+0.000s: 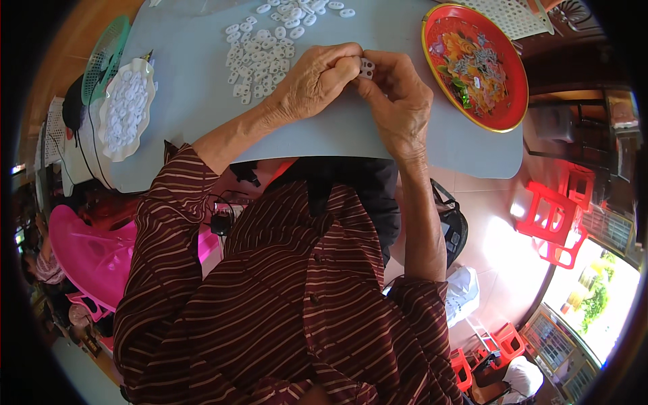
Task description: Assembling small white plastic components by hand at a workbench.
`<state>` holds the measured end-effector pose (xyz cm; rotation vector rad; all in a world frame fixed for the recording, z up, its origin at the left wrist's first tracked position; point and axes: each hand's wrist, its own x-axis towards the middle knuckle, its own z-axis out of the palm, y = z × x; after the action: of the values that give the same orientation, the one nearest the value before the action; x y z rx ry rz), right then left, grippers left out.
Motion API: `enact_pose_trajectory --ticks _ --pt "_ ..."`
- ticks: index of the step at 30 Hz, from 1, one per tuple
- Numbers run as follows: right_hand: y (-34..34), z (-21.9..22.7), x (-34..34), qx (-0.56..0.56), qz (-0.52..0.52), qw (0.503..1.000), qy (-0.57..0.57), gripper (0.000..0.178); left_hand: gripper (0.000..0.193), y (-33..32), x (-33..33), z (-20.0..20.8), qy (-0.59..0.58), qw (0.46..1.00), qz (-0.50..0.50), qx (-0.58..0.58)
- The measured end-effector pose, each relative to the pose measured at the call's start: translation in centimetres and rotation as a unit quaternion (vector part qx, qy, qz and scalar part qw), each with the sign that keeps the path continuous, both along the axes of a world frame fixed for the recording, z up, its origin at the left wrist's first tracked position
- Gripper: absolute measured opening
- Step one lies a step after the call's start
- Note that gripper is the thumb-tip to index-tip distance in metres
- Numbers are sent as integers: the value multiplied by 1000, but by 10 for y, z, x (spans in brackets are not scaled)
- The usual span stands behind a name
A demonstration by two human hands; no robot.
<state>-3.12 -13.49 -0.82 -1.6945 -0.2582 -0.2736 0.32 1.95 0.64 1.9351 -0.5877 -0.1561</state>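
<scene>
My right hand pinches a small white plastic piece with dark holes between thumb and fingers, above the table's near part. My left hand is closed in a fist-like grip against that piece; whatever sits inside its fingers is hidden. Just left of my hands lie many small white pieces with holes, spread flat in a patch. Beyond them is a loose heap of white oval pieces. A red round tray with a gold rim stands to the right, holding small metal-looking parts.
At the left edge of the grey-blue table sits a white wavy-rimmed dish full of white ovals, beside a green mesh basket. A white perforated basket is at the far right. A pink chair and red stools stand around.
</scene>
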Motion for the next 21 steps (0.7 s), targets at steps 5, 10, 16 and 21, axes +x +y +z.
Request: enact_pose_trajectory --ticks 5,10,16,21 --pt "2 6 -3 -41 -19 999 7 24 28 -1 -1 -6 -9 999 -8 -45" --pt "2 8 -4 -87 -32 996 11 22 27 1 2 -7 -97 995 -24 -25" --pt "0 9 -3 -85 -21 996 34 23 27 2 3 -3 -16 999 -31 -28" --pt "3 5 0 24 6 999 27 22 27 1 6 -11 -13 997 -16 -75"
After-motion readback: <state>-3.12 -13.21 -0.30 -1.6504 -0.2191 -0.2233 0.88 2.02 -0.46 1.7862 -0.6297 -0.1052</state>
